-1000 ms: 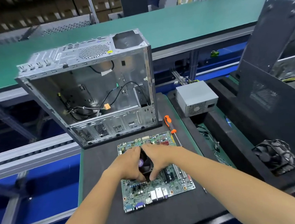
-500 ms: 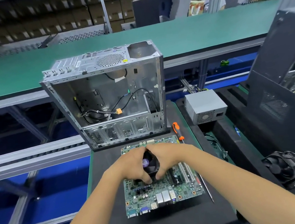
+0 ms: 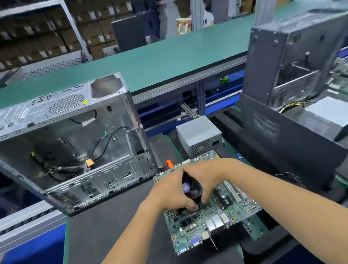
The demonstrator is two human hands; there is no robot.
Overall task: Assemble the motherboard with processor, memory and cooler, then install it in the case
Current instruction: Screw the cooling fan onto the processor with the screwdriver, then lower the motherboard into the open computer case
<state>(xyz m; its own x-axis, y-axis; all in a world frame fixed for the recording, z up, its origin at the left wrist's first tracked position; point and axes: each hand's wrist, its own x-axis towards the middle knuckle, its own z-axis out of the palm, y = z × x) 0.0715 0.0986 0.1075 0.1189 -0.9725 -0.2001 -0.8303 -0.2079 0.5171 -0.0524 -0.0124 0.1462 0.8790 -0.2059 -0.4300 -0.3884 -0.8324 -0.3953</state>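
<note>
Motherboard (image 3: pixel 213 218) sits on the dark mat (image 3: pixel 114 225), just in front of the open case (image 3: pixel 66 144), and both hands are wrapped around the cooler (image 3: pixel 191 189) parked on top of it. Left hand (image 3: pixel 171 194) grips it from the left side, right hand (image 3: pixel 204 179) from the right, fingers curled down over the edges. Honestly you can only see a sliver of the fan and its purple hub between them, so whatever's underneath the cooler is totally covered. Can't tell if any memory is in the slots either, too blurry.

An orange screwdriver (image 3: pixel 169 164) handle pokes out behind the board, most of it hidden by the board and the left hand. The board's right corner hangs past the mat's edge over a second green board down there. The case is tilted, open side toward the camera, cables loose inside, its left end cut off by the frame.

Room-wise: bare mat to the left of the board, a grey PSU (image 3: pixel 199 136) just behind to the right, then black foam and another case (image 3: pixel 294 57) further right.
</note>
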